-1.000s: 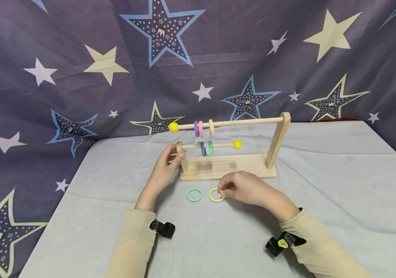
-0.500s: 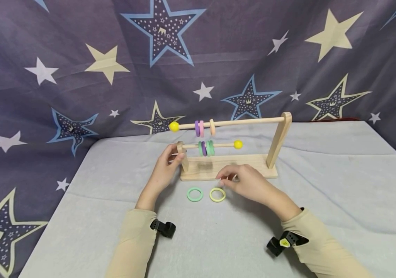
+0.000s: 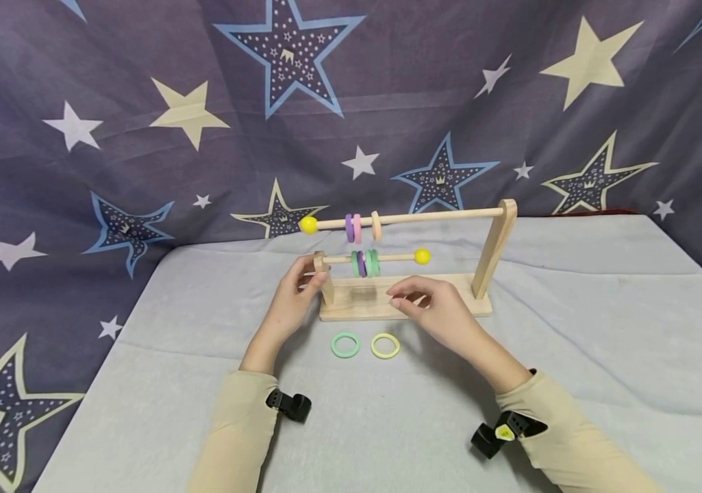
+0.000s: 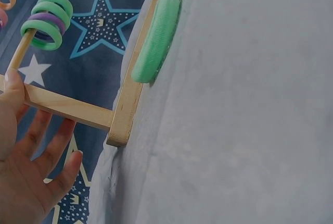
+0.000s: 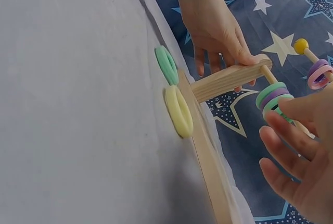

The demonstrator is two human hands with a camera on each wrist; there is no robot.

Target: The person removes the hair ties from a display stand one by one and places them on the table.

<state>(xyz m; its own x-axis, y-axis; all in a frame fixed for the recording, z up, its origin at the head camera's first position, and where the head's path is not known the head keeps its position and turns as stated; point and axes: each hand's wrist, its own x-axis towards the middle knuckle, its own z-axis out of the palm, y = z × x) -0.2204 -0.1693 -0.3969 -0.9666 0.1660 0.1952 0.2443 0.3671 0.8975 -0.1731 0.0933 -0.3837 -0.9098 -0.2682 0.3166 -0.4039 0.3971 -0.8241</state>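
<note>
A wooden ring stand [image 3: 406, 294] has a low rod on its short left post and a long upper rod on its tall right post. My left hand [image 3: 289, 294] grips the short post, thumb on one side and fingers on the other. On the low rod hang several green and purple rings [image 3: 366, 263]. My right hand [image 3: 433, 308] hovers before the base with fingers loosely bent, holding nothing. In the right wrist view this hand [image 5: 304, 156] appears near the low rod. A green ring [image 3: 345, 345] and a yellow ring [image 3: 385, 346] lie flat in front of the base.
The upper rod carries a purple ring [image 3: 349, 229], a pink ring [image 3: 357, 229] and an orange ring [image 3: 376, 226]. Yellow balls cap both rods: one ball [image 3: 308, 225] at upper left, another ball [image 3: 421, 256] lower right. Grey cloth [image 3: 357, 424] covers the table; a star-patterned curtain [image 3: 141, 82] hangs behind.
My right hand has left the yellow ring and risen toward the stand's low rod. The yellow ring stays on the cloth. The left hand keeps its hold on the post.
</note>
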